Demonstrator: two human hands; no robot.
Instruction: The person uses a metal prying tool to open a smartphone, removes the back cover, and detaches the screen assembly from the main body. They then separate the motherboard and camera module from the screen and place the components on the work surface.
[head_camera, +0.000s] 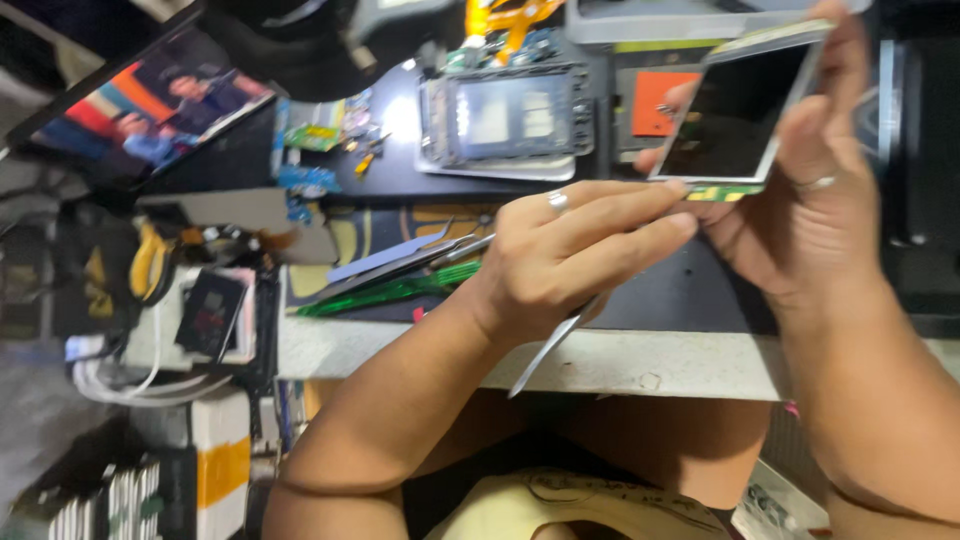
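Note:
My right hand (815, 200) holds a detached phone screen panel (742, 108) up at an angle, with its dark glass facing me. A green circuit strip (722, 192) runs along the panel's lower edge. My left hand (575, 250) grips a thin metal prying tool (550, 350), whose free end points down over the table edge. The fingertips of that hand touch the green strip. Each hand wears a ring.
A stripped phone frame (505, 115) lies on the dark mat behind the hands. Tweezers (400, 255) and a green tool (400, 290) lie to the left. A tablet (150, 100) leans at far left. Yellow-handled pliers (148, 260) and a small dark device (210, 310) sit lower left. The white table edge (680, 365) runs below.

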